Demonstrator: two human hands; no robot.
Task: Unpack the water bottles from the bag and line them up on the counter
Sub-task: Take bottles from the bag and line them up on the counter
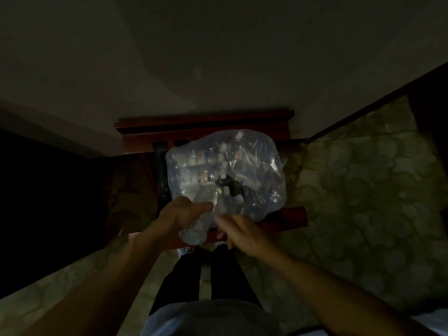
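Observation:
A clear plastic bag (242,166) full of several water bottles rests on a dark red wooden chair (286,218) in dim light. My left hand (179,214) grips one clear water bottle (201,214) that lies tilted, its cap end near the bag's opening and its base toward me. My right hand (238,230) hovers just right of that bottle at the bag's near edge, blurred, fingers loosely extended and holding nothing I can make out.
A pale wall (218,57) rises behind the chair. Patterned greenish floor (363,190) spreads to the right and below. A very dark area (48,190) fills the left side. My legs (206,275) stand close to the chair's front.

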